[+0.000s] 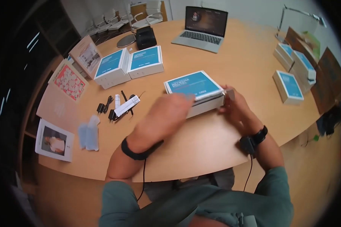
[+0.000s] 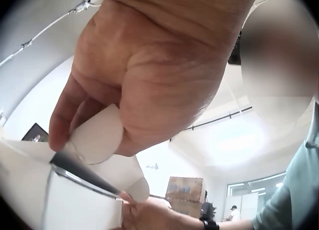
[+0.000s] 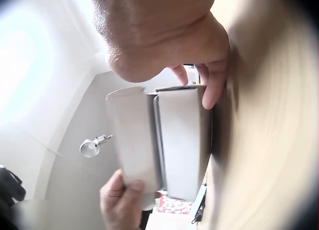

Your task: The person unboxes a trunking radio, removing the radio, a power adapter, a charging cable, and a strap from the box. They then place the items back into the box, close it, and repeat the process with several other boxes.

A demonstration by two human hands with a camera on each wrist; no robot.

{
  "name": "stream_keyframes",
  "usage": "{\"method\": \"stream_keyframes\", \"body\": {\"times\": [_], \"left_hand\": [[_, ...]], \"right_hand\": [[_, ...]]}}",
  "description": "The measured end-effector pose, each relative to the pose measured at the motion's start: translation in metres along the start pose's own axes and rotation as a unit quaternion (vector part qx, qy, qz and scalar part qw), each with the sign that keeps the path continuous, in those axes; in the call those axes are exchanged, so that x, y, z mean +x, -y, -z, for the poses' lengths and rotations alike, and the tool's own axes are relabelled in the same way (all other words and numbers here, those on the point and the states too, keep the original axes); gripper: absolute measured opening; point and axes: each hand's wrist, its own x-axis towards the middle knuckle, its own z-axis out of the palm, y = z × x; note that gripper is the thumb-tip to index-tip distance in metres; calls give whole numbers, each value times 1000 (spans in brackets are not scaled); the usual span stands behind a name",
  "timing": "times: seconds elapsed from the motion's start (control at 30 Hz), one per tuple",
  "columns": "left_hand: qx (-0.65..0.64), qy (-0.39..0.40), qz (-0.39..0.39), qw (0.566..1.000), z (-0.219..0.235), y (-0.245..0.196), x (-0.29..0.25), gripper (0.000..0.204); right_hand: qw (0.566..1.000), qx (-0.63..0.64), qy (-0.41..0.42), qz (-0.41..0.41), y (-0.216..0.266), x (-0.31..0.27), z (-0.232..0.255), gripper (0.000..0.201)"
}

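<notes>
A white box (image 1: 195,85) with a blue printed lid sits on the table in front of the person, its lid slightly raised along the near side. My left hand (image 1: 165,115) is at the lid's near left edge, blurred in the head view. In the left wrist view, its thumb and fingers pinch a rounded white flap (image 2: 97,138) of the lid, above a dark gap. At the box's right end, my right hand (image 1: 236,108) holds the corner. The right wrist view shows its fingers (image 3: 214,88) curled against the box's lower edge, beside the white lid front (image 3: 132,140).
Two similar boxes (image 1: 144,62) stand at the back left, with more boxes (image 1: 288,85) at the right by an open carton (image 1: 329,79). Adapters and cables (image 1: 111,111), a plastic bag (image 1: 88,134) and booklets (image 1: 55,140) lie left. A laptop (image 1: 201,32) stands behind.
</notes>
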Motion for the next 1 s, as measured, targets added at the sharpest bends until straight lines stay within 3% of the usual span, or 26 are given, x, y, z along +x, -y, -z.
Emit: {"method": "stream_keyframes", "body": {"times": [0.03, 0.1, 0.23, 0.3, 0.33, 0.4, 0.57, 0.63, 0.7, 0.83, 0.87, 0.9, 0.93, 0.97, 1.0], "left_hand": [[-23, -47, 17, 998, 16, -6, 0, 29], [-41, -53, 29, 997, 34, -8, -1, 27], [-66, -88, 100, 989, 57, -10, -6, 25], [-90, -84, 126, 984, 66, -10, -6, 25], [-113, -84, 150, 979, 70, -10, -5, 25], [-119, -96, 152, 976, 72, -11, -5, 26], [-169, -173, 152, 958, 62, 0, -2, 21], [-337, -194, 173, 905, 63, 5, -1, 21], [-388, -181, 172, 887, 69, 6, -1, 23], [-511, -140, 159, 833, 77, 38, -5, 29], [-536, -169, 160, 812, 74, 52, -5, 30], [-535, -169, 160, 812, 62, 52, 2, 30], [-397, -332, 138, 845, 46, 48, 13, 33], [-240, -479, 110, 837, 32, 49, 19, 36], [-82, -485, 7, 870, 26, 53, 23, 34]], "right_hand": [[999, -32, -11, 15, -3, 4, 5, 49], [999, -38, 2, 0, -3, 4, 7, 42], [993, -73, 93, 18, -3, 5, 8, 37], [976, -155, 119, 96, -7, 5, 7, 46], [976, -156, 120, 96, -4, 3, 4, 46], [992, -35, 119, 29, 5, -2, 1, 62], [981, -113, 135, 88, 7, -16, -18, 85], [981, -122, 118, 94, 5, -17, -25, 92], [970, -132, 168, 116, 1, -8, -23, 99], [960, -176, 174, 133, 6, -8, -22, 101], [955, -198, 171, 140, 4, -5, -21, 100], [950, -220, 168, 147, 1, -3, -20, 100], [950, -220, 168, 148, -3, 0, -19, 100], [958, -185, 158, 149, -8, 3, -17, 99], [966, -150, 148, 150, -13, 6, -16, 99]]}}
